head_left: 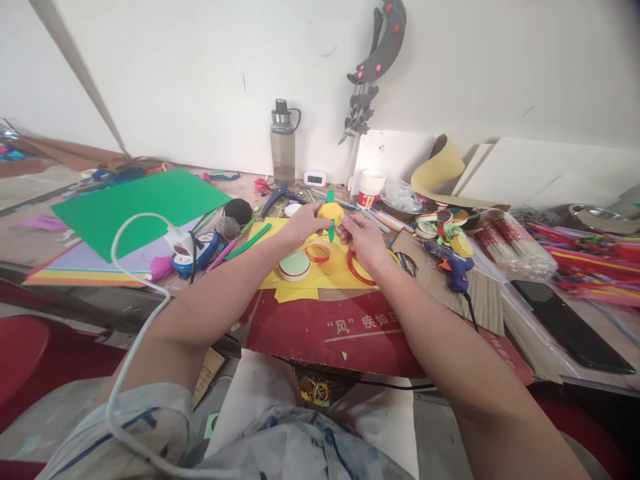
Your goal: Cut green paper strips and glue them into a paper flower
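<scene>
Between my two hands is a yellow paper disc [330, 212] with green paper pieces at its top and bottom. My left hand [303, 225] grips the disc's left side with closed fingers. On the other side, the fingers of my right hand [361, 235] are pinched together at the disc's lower right edge; whether they hold the disc or a small piece there, I cannot make out. Below lie a yellow paper sheet [270, 273], a round box with a pale green top [295, 265], a paper ring [319, 251] and a red ring [359, 272] near my right wrist.
A red cardboard sheet [300, 333] lies at the table's front edge. To the right are a blue glue gun [456, 270] and a black phone [570, 325]. A water bottle [283, 147] and paper cups [371, 188] stand behind. Green paper [140, 207] and a white cable [117, 373] are left.
</scene>
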The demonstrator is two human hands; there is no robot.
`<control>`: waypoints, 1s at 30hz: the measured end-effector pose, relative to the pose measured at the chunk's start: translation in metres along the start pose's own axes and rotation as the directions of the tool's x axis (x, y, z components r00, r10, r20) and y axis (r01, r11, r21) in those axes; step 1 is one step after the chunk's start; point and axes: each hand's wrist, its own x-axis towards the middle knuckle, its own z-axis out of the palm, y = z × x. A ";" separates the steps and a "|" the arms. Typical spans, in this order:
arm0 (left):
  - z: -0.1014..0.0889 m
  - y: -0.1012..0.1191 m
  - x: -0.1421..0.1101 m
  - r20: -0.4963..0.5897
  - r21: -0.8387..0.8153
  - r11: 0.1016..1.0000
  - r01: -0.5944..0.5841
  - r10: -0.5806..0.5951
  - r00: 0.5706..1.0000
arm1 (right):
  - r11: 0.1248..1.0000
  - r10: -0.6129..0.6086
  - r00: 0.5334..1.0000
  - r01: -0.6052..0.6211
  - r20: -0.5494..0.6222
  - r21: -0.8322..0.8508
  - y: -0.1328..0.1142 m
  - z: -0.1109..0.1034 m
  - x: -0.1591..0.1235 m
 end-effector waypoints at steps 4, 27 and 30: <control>-0.001 -0.003 0.001 0.057 -0.075 0.996 0.052 -0.048 0.997 | 0.999 0.019 1.000 -0.018 -0.015 0.044 -0.002 -0.001 0.000; 0.002 0.003 -0.005 -0.051 0.106 0.994 -0.009 0.015 0.999 | 1.000 0.012 1.000 -0.012 -0.007 0.025 0.000 0.001 -0.001; 0.004 0.007 -0.007 -0.035 0.101 0.995 0.005 -0.002 0.999 | 1.000 0.017 1.000 -0.016 -0.015 0.018 0.000 0.000 0.000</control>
